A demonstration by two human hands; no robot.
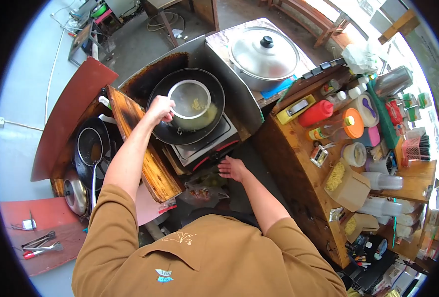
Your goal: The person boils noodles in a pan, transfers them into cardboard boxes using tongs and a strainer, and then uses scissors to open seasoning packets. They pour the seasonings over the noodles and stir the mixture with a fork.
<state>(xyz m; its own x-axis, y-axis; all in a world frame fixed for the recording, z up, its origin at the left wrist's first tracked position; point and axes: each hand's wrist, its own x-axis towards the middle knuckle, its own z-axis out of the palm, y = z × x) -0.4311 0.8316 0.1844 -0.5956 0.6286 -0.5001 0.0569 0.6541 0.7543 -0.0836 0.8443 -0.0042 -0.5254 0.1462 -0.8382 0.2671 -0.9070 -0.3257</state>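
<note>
Centrally, the wok, the largest item at risk, sits on the stove; it could rock or slosh if the strainer were pushed against its wall. The strainer is within the wok's outline, though whether it touches the liquid cannot be told. Its yellowish bits could spill with a careless tilt. The left hand, closed on the strainer's handle at the wok's rim, risks a burn if the metal is hot. The right hand, holding nothing, fingers spread beside the stove's front, could nudge the knob.

Edges, in descending size: the desk bounds the right; the metal guard borders the wok's far and right sides; the wooden board confines the left forearm. Open room lies above the wok and, for the right hand, between stove and desk.
</note>
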